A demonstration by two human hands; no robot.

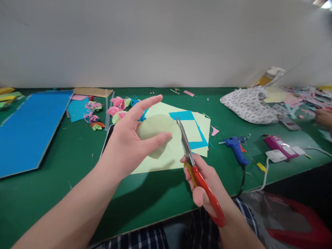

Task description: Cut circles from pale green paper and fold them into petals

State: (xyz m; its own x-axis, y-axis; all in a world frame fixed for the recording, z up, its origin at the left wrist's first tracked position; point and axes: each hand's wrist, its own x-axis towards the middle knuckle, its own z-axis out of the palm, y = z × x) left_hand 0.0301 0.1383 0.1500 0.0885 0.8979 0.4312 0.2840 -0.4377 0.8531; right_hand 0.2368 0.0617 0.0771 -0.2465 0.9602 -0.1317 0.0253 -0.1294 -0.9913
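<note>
My left hand [129, 141] pinches a round pale green paper disc [158, 124] between thumb and fingers, with the index finger stretched out above it. In my right hand [204, 173] is a pair of scissors [207, 190] with red and yellow handles. Their blades point up and away from me, along the disc's right edge, and look nearly closed. Beneath the hands lie pale green paper sheets [166, 162] and a blue paper frame-shaped offcut [198, 145]. Pink and green paper flowers [118, 103] sit just behind my left hand.
A blue board [33, 128] lies at left. To the right are a blue glue gun [236, 148], a purple device with a white plug [281, 147], and a patterned cloth [249, 105]. Another person's hand [324, 117] shows at the far right, near paper scraps [298, 100].
</note>
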